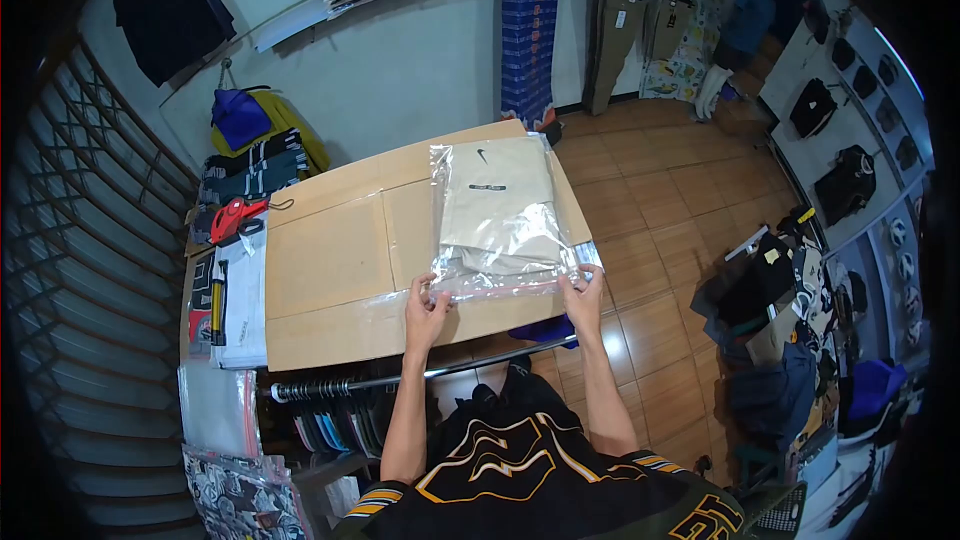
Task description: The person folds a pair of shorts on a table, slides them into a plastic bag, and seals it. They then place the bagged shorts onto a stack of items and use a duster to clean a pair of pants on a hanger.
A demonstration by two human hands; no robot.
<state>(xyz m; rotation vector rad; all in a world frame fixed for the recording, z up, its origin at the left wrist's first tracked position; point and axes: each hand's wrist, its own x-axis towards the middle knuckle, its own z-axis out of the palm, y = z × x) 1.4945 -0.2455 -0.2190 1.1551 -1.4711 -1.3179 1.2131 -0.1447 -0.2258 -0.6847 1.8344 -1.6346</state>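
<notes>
A folded beige garment (500, 202) with a small dark swoosh and a dark label strip lies inside a clear plastic bag (490, 290). The bag rests on a flat sheet of cardboard (335, 250), towards its right end. My left hand (427, 312) pinches the near left corner of the bag, by its reddish seal strip. At the near right corner, my right hand (582, 300) grips the same edge between thumb and fingers. The bag's near edge is stretched between the two hands.
Left of the cardboard are a red tape dispenser (238, 220), a yellow-and-black cutter (217, 305) and white plastic packs (243, 290). A metal rail (440, 372) with hangers runs below the near edge. Clothes are piled at right (770, 340); a patterned pillar (528, 30) stands behind.
</notes>
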